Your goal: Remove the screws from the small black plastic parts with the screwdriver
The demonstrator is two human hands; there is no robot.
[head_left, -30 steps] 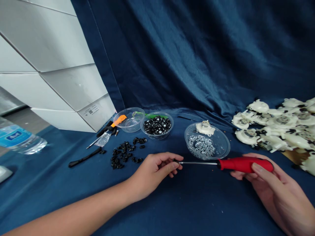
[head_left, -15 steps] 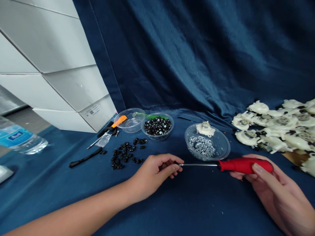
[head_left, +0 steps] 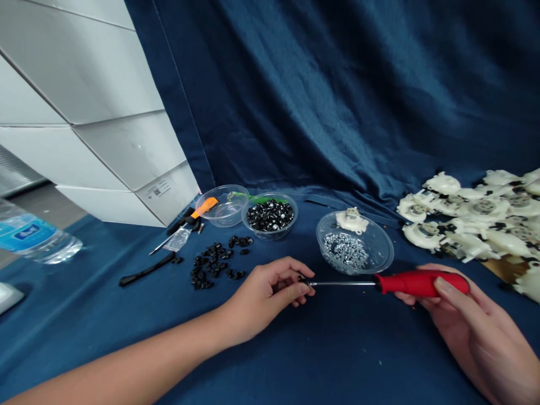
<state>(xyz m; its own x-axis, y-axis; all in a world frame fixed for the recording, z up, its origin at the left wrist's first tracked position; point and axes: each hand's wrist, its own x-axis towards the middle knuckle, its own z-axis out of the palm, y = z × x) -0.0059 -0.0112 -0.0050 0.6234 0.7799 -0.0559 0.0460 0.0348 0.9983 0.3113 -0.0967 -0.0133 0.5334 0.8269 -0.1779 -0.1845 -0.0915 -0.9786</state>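
Note:
My right hand (head_left: 472,320) grips the red handle of a screwdriver (head_left: 422,282), whose metal shaft points left, level above the blue cloth. My left hand (head_left: 270,295) is curled with thumb and fingers pinched at the shaft's tip, holding something small and dark that I cannot make out. Just behind the shaft stands a clear bowl (head_left: 379,260) with several small silver screws and one white plastic part (head_left: 352,220) at its back rim.
A clear bowl of black parts (head_left: 270,215), a loose scatter of black parts (head_left: 213,264), an orange-handled tool (head_left: 198,211) in a clear bowl, a black strip (head_left: 145,271), a water bottle (head_left: 34,239), white boxes (head_left: 84,112) at left, a pile of white plastic housings (head_left: 476,216) at right.
The hands and screwdriver have barely shifted; the left fingers adjust slightly at the tip. Otherwise nothing has moved.

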